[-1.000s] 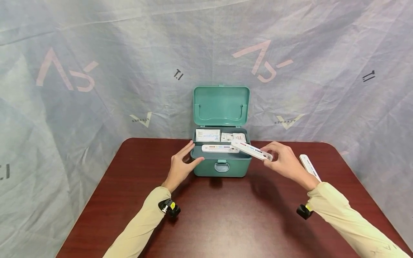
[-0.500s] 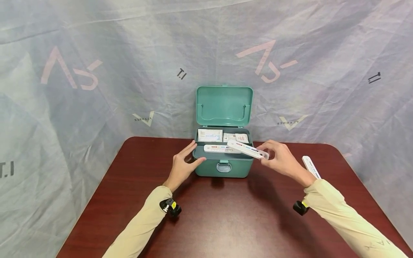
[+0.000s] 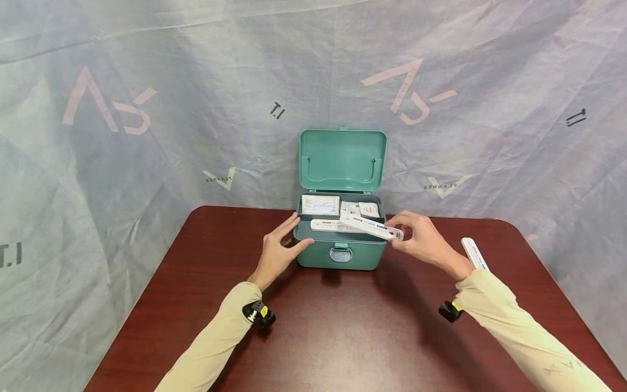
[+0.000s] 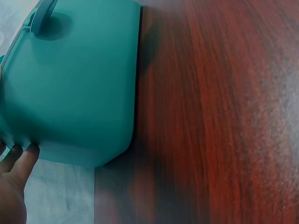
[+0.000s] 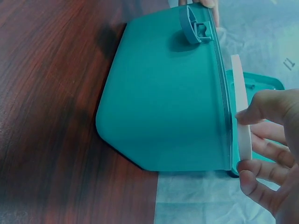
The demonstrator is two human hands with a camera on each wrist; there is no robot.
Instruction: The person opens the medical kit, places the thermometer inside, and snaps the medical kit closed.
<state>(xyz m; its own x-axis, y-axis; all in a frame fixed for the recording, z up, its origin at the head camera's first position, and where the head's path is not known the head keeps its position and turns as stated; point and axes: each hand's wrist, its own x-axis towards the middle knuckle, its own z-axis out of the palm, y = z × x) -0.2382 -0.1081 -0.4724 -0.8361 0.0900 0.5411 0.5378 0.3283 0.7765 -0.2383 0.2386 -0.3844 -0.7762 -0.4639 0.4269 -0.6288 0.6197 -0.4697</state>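
Observation:
A teal storage box (image 3: 313,255) stands with its lid up at the back of the table. My left hand (image 3: 275,253) rests at its left front corner, fingers straight along the side and thumb at the front rim. My right hand (image 3: 425,239) pinches one end of a slim white case (image 3: 369,226) with coloured print. The case slants over the front compartment, its far end overlapping a similar white case (image 3: 325,224) lying inside. The right wrist view shows the held case (image 5: 241,88) edge-on above the rim, thumb on one face and fingers on the other.
The box's rear compartment holds a white packet (image 3: 320,205) marked "Surgical" and smaller white packets (image 3: 360,209). Another slim white case (image 3: 474,253) lies on the dark red table (image 3: 323,332), right of the box. A grey cloth (image 3: 220,98) hangs behind.
My right hand has moved the pinched case leftward, farther over the box's front compartment. My left hand has stayed at the box's corner. The view has shifted slightly.

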